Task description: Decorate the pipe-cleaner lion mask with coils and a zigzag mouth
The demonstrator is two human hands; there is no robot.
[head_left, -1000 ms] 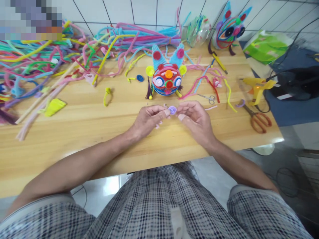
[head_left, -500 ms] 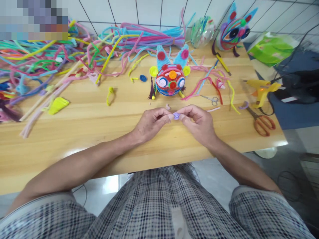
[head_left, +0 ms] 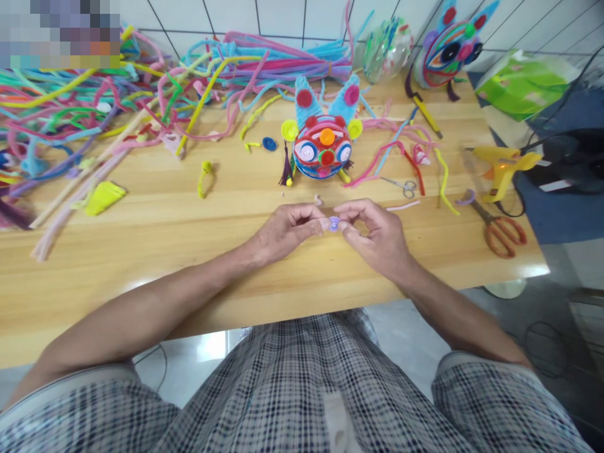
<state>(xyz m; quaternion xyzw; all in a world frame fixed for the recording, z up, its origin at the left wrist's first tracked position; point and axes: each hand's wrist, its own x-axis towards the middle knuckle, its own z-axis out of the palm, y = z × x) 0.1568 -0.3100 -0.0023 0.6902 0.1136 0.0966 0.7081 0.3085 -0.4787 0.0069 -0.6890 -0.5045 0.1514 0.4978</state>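
Bright light glares off the floor [head_left: 213,347].

On the counter [head_left: 127,242], from the coil [head_left: 334,224] between your fingers [head_left: 348,230], a toy head [head_left: 323,165] stands at twelve o'clock. Another toy head [head_left: 436,68] sits farther back at one. Your scissors [head_left: 504,236] lie at three, with the glue gun [head_left: 504,165] just behind. Pipe cleaners [head_left: 70,113] spread from ten to eleven.

a dark-lined white tile wall [head_left: 283,16] behind a pale wooden table [head_left: 274,286]; below, a glossy grey floor [head_left: 394,324] with a bright reflection [head_left: 214,346].
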